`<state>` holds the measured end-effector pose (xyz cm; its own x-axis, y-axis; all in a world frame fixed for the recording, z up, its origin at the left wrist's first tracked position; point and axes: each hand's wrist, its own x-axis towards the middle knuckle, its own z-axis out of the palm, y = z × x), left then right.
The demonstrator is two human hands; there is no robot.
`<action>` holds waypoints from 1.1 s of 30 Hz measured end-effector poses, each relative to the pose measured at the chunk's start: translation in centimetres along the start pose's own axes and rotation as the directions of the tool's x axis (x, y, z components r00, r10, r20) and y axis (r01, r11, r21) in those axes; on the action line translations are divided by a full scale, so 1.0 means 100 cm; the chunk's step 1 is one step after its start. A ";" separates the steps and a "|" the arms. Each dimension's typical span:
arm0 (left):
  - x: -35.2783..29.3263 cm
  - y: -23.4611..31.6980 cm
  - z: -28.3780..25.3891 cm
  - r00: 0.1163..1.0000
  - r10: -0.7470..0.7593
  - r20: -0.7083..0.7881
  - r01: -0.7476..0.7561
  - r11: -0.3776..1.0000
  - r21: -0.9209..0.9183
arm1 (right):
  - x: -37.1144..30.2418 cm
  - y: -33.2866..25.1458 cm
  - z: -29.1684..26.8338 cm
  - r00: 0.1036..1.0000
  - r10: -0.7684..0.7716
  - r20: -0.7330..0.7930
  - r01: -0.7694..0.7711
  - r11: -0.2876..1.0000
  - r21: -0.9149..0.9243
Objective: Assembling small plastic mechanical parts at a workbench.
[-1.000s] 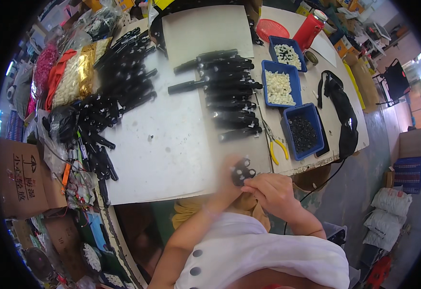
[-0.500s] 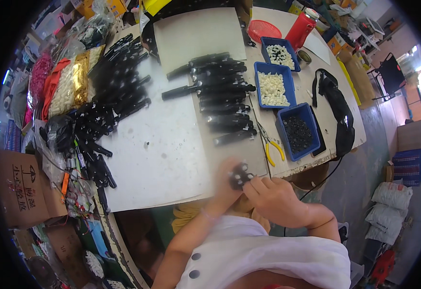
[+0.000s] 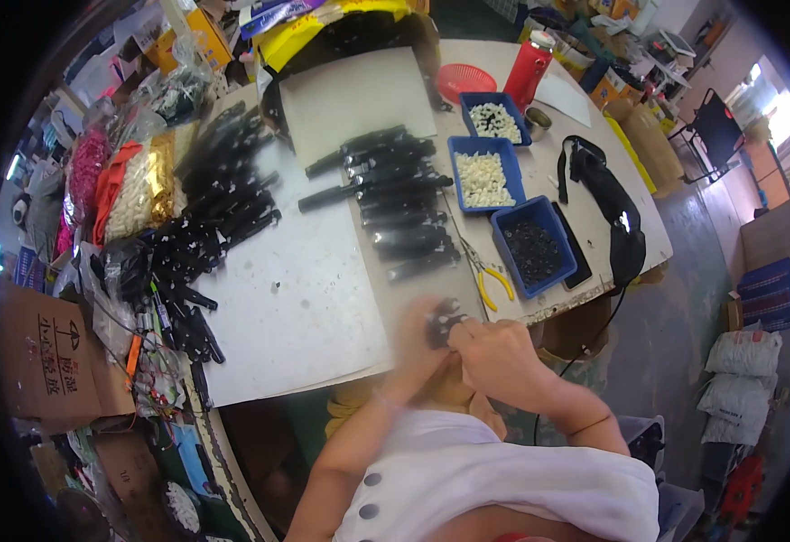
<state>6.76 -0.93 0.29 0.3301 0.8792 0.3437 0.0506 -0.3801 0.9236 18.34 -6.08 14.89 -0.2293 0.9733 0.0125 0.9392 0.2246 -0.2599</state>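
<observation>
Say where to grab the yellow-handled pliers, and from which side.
I'd take both yellow handles together, from above on the near side. The pliers lie with handles splayed toward the person and metal nose pointing away. The blue bin close on their right would probably crowd an approach from there.

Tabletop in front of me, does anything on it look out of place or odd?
Slightly. In the row of black pieces, two pieces jut out left past the others. The far blue bin has dark bits among its white pieces. Either may be deliberate.
</observation>
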 end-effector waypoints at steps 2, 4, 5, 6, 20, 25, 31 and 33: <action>-0.002 -0.004 -0.001 1.000 -0.016 -0.012 0.015 0.998 -0.055 | -0.003 0.000 -0.001 0.993 0.004 -0.121 0.023 0.976 0.218; -0.007 -0.012 -0.003 0.997 -0.077 0.002 0.077 0.994 -0.077 | -0.010 0.007 0.017 0.977 0.043 -0.209 0.013 0.965 0.263; -0.008 -0.012 -0.004 0.988 -0.151 0.025 0.152 0.982 -0.108 | -0.011 0.010 0.021 0.955 0.097 -0.279 -0.006 0.950 0.312; -0.008 -0.009 -0.003 0.985 -0.170 0.030 0.172 0.976 -0.133 | -0.014 0.009 0.017 0.955 0.069 -0.287 0.015 0.960 0.280; -0.008 -0.008 -0.003 0.998 -0.053 -0.029 0.053 0.999 0.011 | -0.008 -0.004 0.029 0.928 -0.118 -0.353 0.145 0.988 0.050; -0.003 -0.006 -0.005 0.968 -0.230 0.101 0.249 0.930 -0.270 | -0.006 0.006 0.030 0.897 -0.025 -0.442 0.157 0.952 0.264; 0.044 0.026 -0.028 0.946 0.149 0.289 -0.304 0.718 0.626 | -0.027 0.019 0.062 0.788 0.392 -0.475 -0.055 0.814 0.579; 0.058 0.027 -0.027 0.925 0.054 0.375 -0.313 0.668 0.675 | -0.031 0.017 0.077 0.787 0.439 -0.433 -0.081 0.770 0.632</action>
<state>6.31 3.92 5.19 0.6619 0.6850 0.3045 0.5669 -0.7232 0.3945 18.71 -9.11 7.00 0.3421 0.8857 0.3140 0.5805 0.0635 -0.8118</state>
